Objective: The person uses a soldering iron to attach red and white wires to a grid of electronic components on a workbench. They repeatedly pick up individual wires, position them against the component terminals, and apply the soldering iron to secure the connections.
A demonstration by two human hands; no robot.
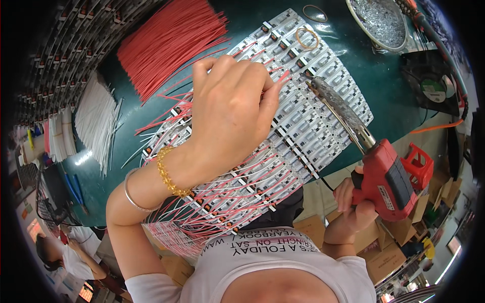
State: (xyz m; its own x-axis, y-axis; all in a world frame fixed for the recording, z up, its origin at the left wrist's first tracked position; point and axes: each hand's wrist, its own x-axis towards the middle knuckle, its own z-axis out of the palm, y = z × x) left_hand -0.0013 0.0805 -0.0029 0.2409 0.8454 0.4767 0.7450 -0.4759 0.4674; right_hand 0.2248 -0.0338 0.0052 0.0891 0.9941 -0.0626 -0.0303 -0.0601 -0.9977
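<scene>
A large panel of small grey circuit boards point(331, 113) lies tilted on the green table before me. My left hand point(230, 108) is over its left part, fingers pinched on a red wire point(284, 76) whose end sticks out by the thumb. My right hand point(356, 202) grips a red soldering gun point(388, 182), its tip point(314, 83) close above the boards, right of the pinched wire. Many red and white wires point(222, 197) trail from the near rows of boards. The palm side of my left hand is hidden.
Bundles of red wires point(172, 43) and white wires point(95, 118) lie at the left. A dish of silvery scraps point(380, 22) and a black fan point(432, 86) stand at the right. A rubber band point(306, 38) rests on the panel. Another person point(83, 250) sits at lower left.
</scene>
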